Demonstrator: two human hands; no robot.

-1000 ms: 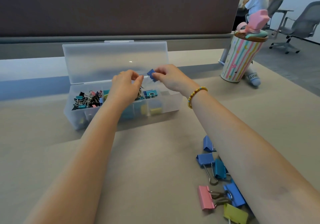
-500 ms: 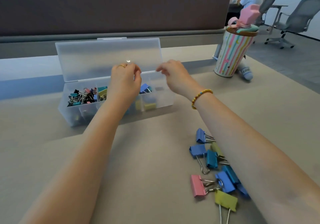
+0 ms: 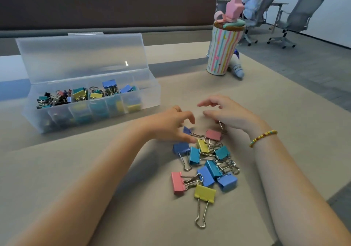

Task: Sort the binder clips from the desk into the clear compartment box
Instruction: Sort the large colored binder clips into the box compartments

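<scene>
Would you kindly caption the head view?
Both hands reach into loose binder clips beside the open compartment box.

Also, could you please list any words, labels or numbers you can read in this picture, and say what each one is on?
"HO": partial letters on the small white bottle lying behind the striped cup; the rest is cut off and blurred.
Striped cup: only a pattern, no text.
Clear compartment box and binder clips: no legible markings.

Frosted translucent plastic box [image 3: 150, 93], smooth; matt painted binder clips [image 3: 205, 162] with shiny wire handles; desk [image 3: 95, 169] covered in matt beige.
</scene>
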